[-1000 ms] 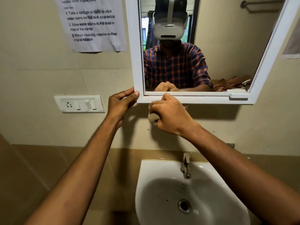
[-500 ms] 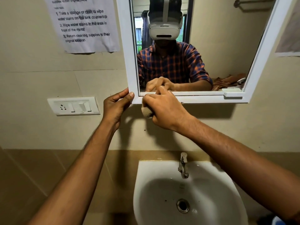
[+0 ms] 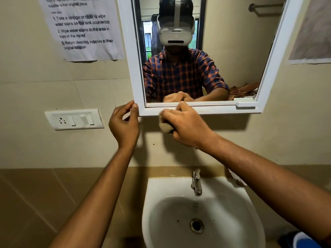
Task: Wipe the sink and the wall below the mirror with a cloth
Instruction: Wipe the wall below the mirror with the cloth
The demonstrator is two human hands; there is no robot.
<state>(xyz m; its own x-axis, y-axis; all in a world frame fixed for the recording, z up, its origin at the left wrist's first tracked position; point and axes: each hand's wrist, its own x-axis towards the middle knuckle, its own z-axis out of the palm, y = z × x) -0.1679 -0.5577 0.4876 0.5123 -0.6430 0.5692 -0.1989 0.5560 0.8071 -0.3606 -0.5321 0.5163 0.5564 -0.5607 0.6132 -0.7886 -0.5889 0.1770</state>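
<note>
My right hand is closed around a small beige cloth, pressing it against the cream wall just under the bottom edge of the white-framed mirror. My left hand rests with thumb and fingertips at the mirror frame's lower left corner, fingers apart, holding nothing. The white sink with a chrome tap sits below, between my forearms.
A white switch and socket plate is mounted left of my left hand. A printed instruction sheet hangs above it. Brown tiles cover the lower wall. A blue object shows at the bottom right corner.
My right hand with the cloth has slid left along the mirror's lower edge and now sits slightly lower on the wall. My left hand stays at the frame corner.
</note>
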